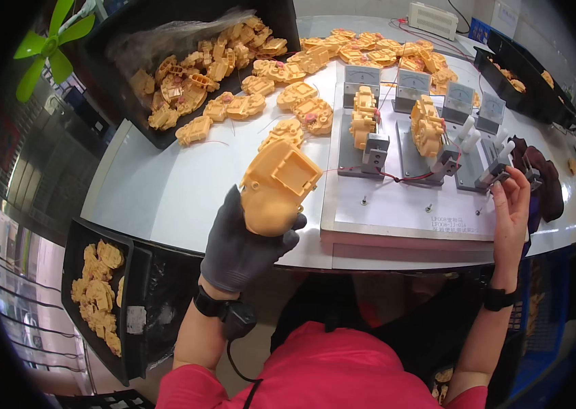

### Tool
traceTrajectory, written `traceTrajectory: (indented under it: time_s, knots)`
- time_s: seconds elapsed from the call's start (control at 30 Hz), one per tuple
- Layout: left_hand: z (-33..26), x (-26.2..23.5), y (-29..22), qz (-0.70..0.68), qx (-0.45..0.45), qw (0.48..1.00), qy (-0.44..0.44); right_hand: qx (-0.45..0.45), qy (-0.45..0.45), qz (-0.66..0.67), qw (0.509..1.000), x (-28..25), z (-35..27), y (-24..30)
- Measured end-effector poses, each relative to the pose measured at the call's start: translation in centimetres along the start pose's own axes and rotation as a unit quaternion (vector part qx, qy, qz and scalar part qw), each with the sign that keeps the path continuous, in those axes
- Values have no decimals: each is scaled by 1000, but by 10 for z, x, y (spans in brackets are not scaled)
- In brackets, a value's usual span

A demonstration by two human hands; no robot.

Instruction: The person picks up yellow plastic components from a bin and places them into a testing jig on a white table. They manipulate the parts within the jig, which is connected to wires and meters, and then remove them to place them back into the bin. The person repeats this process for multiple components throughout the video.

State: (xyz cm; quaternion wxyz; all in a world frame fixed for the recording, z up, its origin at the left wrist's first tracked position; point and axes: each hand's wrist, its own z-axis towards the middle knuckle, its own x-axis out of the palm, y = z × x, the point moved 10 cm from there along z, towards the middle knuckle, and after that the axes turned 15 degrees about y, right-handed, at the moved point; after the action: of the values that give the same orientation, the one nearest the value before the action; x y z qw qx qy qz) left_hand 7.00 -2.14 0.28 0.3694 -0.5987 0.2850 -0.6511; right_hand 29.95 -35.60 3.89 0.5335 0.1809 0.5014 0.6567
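Two hands are up over the tabletop (165, 191) as I watch from the head view. My left hand (244, 249), in a dark grey glove, has its grip clamped on a yellow plastic toy shell (276, 187), held up off the tabletop near its front edge, just left of the white test board (397, 215). My right hand (511, 211) is bare; its fingertips (503, 187) are pinched together at a small grey clamp (496, 174) on the right end of that board, though I cannot tell whether they truly hold it. Two more yellow shells (397, 119) sit upright in fixtures on the board, with four small grey meters (414, 85) lined up behind them. Loose yellow parts (288, 88) lie scattered across the far tabletop, and more fill a black tray (192, 75) at the back left. Another black tray (100, 293) of yellow parts sits low to my left
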Motion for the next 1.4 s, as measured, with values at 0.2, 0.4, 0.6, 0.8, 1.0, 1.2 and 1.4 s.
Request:
traceTrajectory:
  time_s: [0.2, 0.4, 0.6, 0.8, 1.0, 1.2, 1.4]
  knots:
    - [6, 3, -6, 157, -30, 987, -8, 11, 10, 25, 1000, -1, -1, 0]
    - [10, 16, 0, 76, -43, 996, -21, 1, 17, 37, 999, 1, -1, 1]
    - [17, 21, 4, 44, -47, 998, 3, -4, 16, 52, 999, 0, 0, 0]
    - [22, 31, 4, 60, -43, 997, 14, -7, 21, 56, 998, -1, 5, -1]
    - [29, 39, 3, 85, -35, 996, 23, -19, 27, 81, 996, 0, 4, -4]
    - [35, 48, 3, 76, -20, 996, 44, -17, 23, 87, 996, -1, 2, -6]
    - [61, 69, -22, 247, -11, 966, 74, -52, 28, 167, 984, 4, 4, 0]
